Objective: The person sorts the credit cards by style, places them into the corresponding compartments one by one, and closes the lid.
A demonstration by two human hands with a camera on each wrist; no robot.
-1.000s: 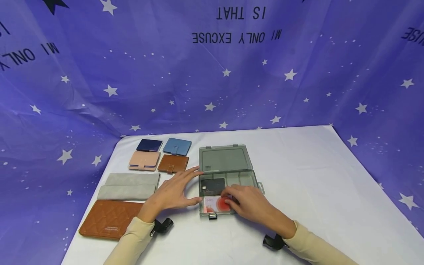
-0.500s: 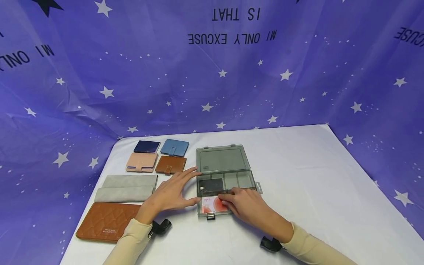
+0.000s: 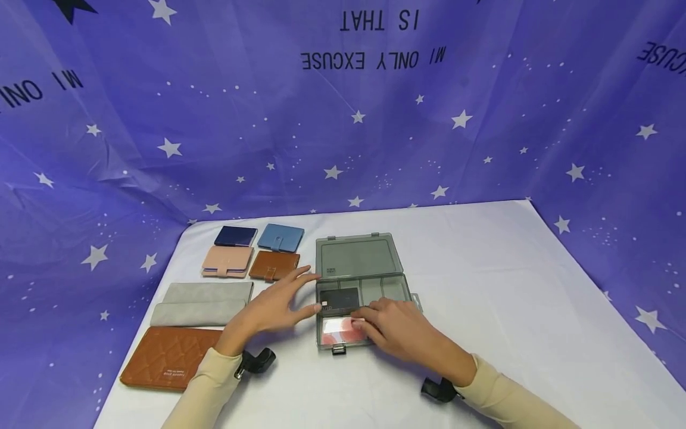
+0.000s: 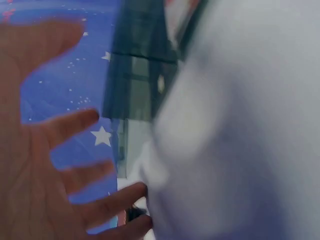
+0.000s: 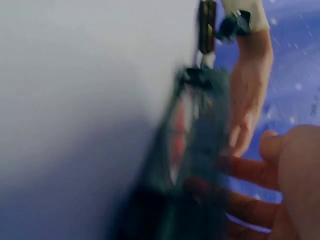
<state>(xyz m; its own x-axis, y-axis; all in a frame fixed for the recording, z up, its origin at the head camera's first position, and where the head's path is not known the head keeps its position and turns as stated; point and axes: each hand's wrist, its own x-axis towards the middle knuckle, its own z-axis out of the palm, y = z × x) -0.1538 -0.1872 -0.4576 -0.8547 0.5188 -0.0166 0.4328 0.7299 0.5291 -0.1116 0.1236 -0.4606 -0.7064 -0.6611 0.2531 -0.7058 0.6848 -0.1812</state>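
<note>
A see-through grey-green compartment box (image 3: 393,289) lies on the table with its lid (image 3: 356,256) folded back. In its front compartment is a white-and-red card (image 3: 339,335), with a bright reflection across it. My right hand (image 3: 402,325) reaches in from the right, thumb and forefinger tips on the card's right end in what looks like a pinch; the wrist view is too blurred to confirm it. A black card (image 3: 340,300) occupies the compartment behind. My left hand (image 3: 278,304) has its fingers spread at the box's left side, thumb and fingertips by the rim.
To the left are several wallets: dark blue (image 3: 236,236), light blue (image 3: 281,238), pink (image 3: 227,261) and brown (image 3: 274,265). A grey folded wallet (image 3: 203,304) and a large brown quilted one (image 3: 168,357) lie nearer. Purple starry cloth (image 3: 332,131) hangs behind the white table (image 3: 482,268).
The card's printed face now catches a reflection and looks tilted differently. My right fingertips have stayed at its right end. The left hand remains beside the box; the head view has shifted slightly.
</note>
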